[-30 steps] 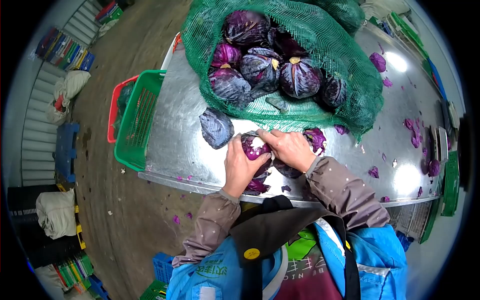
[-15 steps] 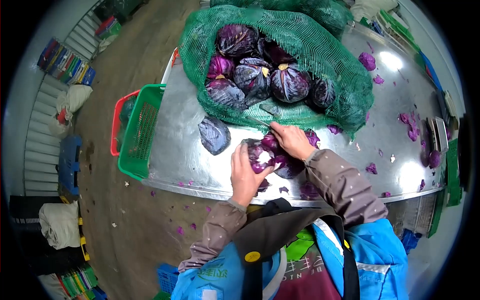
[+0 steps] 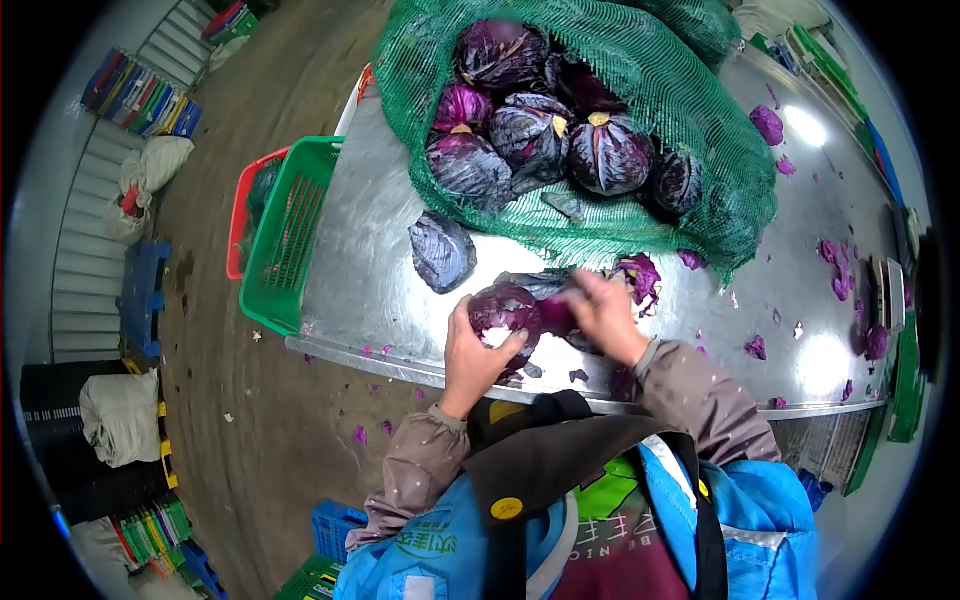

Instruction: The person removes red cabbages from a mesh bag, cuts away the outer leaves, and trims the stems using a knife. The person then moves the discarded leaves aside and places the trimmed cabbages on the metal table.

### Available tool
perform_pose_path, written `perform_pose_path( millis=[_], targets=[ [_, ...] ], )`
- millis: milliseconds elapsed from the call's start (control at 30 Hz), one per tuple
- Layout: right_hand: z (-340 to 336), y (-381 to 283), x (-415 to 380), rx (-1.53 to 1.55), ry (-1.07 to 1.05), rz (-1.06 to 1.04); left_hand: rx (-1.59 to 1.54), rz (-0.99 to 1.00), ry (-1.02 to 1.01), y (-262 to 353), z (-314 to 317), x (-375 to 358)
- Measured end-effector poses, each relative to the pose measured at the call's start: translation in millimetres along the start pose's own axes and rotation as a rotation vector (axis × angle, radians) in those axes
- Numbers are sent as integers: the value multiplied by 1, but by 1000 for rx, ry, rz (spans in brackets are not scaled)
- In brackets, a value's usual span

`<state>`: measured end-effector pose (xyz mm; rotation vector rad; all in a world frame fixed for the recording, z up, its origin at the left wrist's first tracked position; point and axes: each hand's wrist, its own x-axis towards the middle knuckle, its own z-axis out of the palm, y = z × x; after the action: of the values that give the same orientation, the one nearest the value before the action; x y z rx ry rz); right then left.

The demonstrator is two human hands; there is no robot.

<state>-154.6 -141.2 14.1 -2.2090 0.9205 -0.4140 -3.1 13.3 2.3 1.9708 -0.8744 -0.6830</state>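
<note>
My left hand (image 3: 472,358) grips a red cabbage (image 3: 503,308) from its left side, thumb over the near face where a pale cut patch shows. My right hand (image 3: 612,322) is just right of the cabbage, over purple outer leaves (image 3: 555,312); its fingers are smeared by motion, so I cannot make out what they hold. Crumpled leaves (image 3: 638,275) lie beyond that hand. A loose dark leaf (image 3: 442,251) rests on the metal table (image 3: 365,215) to the left. Behind, a green mesh bag (image 3: 700,120) lies open with several whole red cabbages (image 3: 610,155) inside.
A green plastic basket (image 3: 285,235) and a red one (image 3: 243,210) stand off the table's left edge. Leaf scraps (image 3: 840,270) are scattered on the table's right side. A scale-like device (image 3: 888,290) stands at the far right. Blue pallets (image 3: 145,295) lean on the left wall.
My right hand has moved right and nearer to me, away from the cabbage top. The knife blade seen at its fingers earlier no longer shows. The held cabbage has turned, showing its purple side.
</note>
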Motion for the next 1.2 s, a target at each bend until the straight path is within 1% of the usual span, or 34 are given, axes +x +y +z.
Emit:
perform_pose_path(
  millis=[33,67,100,133,167,233,300,333,367,400,433,467,500,533,567,633,667,700,767,833,867,900,967,1000,1033,1100,1167,1200],
  targets=[
    [-9,18,7,-253,-2,72,42,67,11,-1,1,0],
    [-13,25,6,-281,27,37,40,116,-94,2,-4,0],
    [-18,22,11,-309,59,-1,157,261,-55,2,0,-2],
    [-18,17,14,-316,109,-160,164,265,-38,1,4,-1],
    [-20,9,11,-300,38,-164,176,261,-31,2,6,-3],
    [-29,-35,9,-241,-85,-191,148,258,-35,5,6,1],
    [-20,-47,1,-153,-154,-278,108,263,-27,9,10,3],
    [-19,-50,-2,-102,-256,-281,131,239,9,10,13,3],
    [-17,-53,-4,-143,-281,-317,154,210,43,11,14,1],
    [-14,-55,-4,-167,-302,-311,183,276,77,12,15,2],
    [-12,-56,-4,-190,-321,-307,180,274,76,12,16,3],
    [-10,-55,-2,-192,-323,-307,180,280,79,12,17,5],
    [-7,-52,1,-227,-255,-335,180,284,83,11,18,6],
    [-4,-51,4,-261,-187,-363,163,225,68,11,18,7],
    [-4,-50,7,-263,-186,-366,162,227,72,10,17,8],
    [-6,-45,15,-340,-223,-259,214,308,50,9,16,8],
    [-9,-35,22,-385,-132,-276,224,325,59,12,18,3],
    [-14,-26,28,-377,-114,-261,242,320,72,14,19,0],
    [-23,-22,24,-245,-172,-309,218,311,51,12,17,2],
    [-29,-32,10,-224,-213,-359,203,307,42,11,16,1],
    [-38,-39,3,-324,-240,-359,197,312,37,12,15,3],
    [-47,-43,-5,-325,-239,-358,196,314,36,12,13,4],
    [-62,-43,-22,-492,-277,-361,153,245,12,12,11,5],
    [-64,-36,-31,-567,-287,-393,149,241,12,13,11,4],
    [-62,-31,-34,-570,-288,-392,150,238,17,14,11,5],
    [-58,-25,-38,-638,-201,-430,149,238,19,16,11,6],
    [-54,-24,-38,-652,-172,-443,131,157,12,17,11,7],
    [-52,-23,-38,-644,-159,-450,135,158,10,16,11,7]
  ],
)
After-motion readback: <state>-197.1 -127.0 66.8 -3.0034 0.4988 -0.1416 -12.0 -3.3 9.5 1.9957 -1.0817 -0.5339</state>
